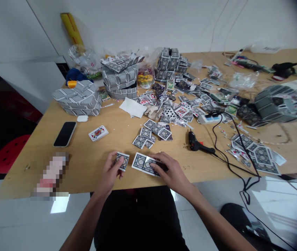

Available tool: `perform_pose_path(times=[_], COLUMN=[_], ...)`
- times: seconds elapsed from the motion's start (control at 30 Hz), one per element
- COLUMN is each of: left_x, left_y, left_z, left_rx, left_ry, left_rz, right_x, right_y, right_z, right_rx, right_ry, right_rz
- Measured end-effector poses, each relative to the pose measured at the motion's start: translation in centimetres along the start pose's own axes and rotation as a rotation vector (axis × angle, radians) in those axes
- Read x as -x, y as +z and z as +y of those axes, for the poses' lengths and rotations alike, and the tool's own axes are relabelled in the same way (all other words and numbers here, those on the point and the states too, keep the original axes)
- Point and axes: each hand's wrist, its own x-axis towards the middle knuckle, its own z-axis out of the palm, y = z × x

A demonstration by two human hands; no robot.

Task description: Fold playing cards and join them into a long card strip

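Observation:
Near the table's front edge, my left hand (111, 169) pinches a small playing card piece (122, 161), its dark patterned back facing up and the thumb on top. My right hand (167, 169) grips a strip of overlapping playing cards (140, 162), patterned backs up, its right end covered by the fingers. A small gap separates the piece from the strip. Just beyond lie several joined card pieces (144, 138). Farther left sits a neat stack of playing cards (98, 133) with a face card on top.
A black glue gun (199, 144) lies to the right, near trailing cables (228, 158) and a power strip (209, 119). A phone (65, 134) rests at left. Scattered cards (182, 104), shapes built from cards (120, 82) and a grey patterned pouch-like object (77, 98) fill the back.

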Motion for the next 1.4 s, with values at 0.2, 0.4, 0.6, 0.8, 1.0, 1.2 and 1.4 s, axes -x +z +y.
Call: perform_pose_path(times=[0.2,0.4,0.6,0.8,1.0,1.2,1.4], left_x=[0.6,0.3,0.2,0.4,0.9,0.9,1.1], left_y=[1.4,1.8,1.8,1.7,1.6,1.3,1.2], left_z=[0.1,-0.5,-0.7,-1.2,-1.1,-1.4,-1.4], left_rx=[0.215,0.258,0.204,0.005,-0.115,-0.109,-0.116], left_ry=[-0.036,0.018,0.064,0.156,0.14,0.118,0.097], left_rz=[0.027,0.044,0.042,0.091,0.007,-0.028,-0.065], right_x=[-0.1,-0.1,0.0,-0.2,-0.3,-0.3,-0.7], right_y=[0.2,0.7,0.8,0.6,0.3,0.1,-0.4], right_z=[-0.8,-0.7,-0.7,-0.8,-0.5,-0.5,-0.6], right_rx=[-0.073,-0.118,-0.123,-0.12,-0.233,-0.286,-0.293], right_ry=[0.078,0.138,0.162,0.167,0.166,0.167,0.103], right_rz=[0.028,0.012,0.022,-0.041,-0.236,-0.302,-0.348])
